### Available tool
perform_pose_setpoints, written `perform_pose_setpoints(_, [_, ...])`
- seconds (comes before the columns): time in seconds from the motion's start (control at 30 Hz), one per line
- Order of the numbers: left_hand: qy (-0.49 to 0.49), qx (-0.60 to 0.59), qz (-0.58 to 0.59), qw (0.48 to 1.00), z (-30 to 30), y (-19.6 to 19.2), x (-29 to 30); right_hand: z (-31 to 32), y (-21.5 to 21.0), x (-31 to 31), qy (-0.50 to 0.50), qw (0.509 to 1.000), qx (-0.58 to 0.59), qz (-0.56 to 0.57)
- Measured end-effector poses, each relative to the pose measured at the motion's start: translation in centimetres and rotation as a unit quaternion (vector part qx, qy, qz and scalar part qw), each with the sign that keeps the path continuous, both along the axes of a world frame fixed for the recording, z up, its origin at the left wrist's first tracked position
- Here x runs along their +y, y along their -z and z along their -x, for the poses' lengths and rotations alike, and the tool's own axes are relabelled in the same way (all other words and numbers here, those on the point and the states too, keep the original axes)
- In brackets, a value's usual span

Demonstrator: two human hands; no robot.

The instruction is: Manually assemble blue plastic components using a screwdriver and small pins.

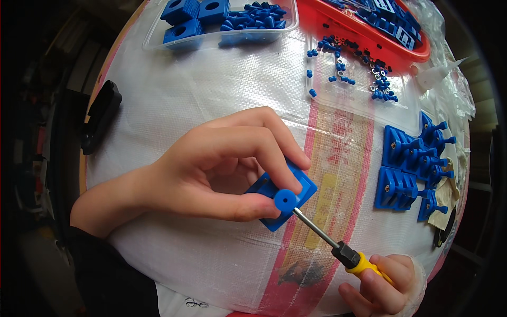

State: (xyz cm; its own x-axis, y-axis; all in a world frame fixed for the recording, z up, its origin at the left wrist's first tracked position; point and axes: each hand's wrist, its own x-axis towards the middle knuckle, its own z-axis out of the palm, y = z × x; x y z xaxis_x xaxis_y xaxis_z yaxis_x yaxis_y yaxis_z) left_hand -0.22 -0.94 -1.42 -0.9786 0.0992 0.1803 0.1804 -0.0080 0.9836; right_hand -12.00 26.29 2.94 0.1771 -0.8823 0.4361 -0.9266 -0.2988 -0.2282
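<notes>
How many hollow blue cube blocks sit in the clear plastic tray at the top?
3 show in the clear tray: one at the frame's upper edge, one beside it, one nearer. Loose blue pieces may hide more.

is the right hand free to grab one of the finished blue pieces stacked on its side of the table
Probably not as it stands: the right hand is closed on the screwdriver. The path to the finished blue pieces looks open otherwise.

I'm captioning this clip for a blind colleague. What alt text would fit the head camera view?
A left hand pinches a blue plastic block on a white woven sheet while the right hand points a yellow-handled screwdriver at it. Finished blue assemblies lie to the right; a clear tray and an orange tray of blue parts sit at the far edge.
</notes>
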Motion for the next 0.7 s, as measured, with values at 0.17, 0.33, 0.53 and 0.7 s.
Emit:
perform_pose_setpoints(0.17, [-0.009, 0.006, -0.010, 1.000, -0.2, 0.2, 0.1, -0.3, -0.2, 0.2, 0.002, 0.997, 0.072, -0.007])
perform_pose_setpoints(0.33, [0.013, 0.013, 0.012, 1.000, 0.0, 0.0, 0.0, -0.3, -1.0, -0.6, 0.017, 0.999, 0.032, -0.009])
perform_pose_setpoints(0.53, [0.037, 0.028, 0.066, 0.997, 0.0, -0.2, -0.1, -0.3, -0.9, -0.2, 0.007, 1.000, 0.021, -0.004])
perform_pose_setpoints(0.7, [0.043, 0.034, 0.083, 0.995, 0.0, -0.2, -0.1, 0.2, -0.6, -0.1, -0.028, 0.996, -0.087, -0.016])
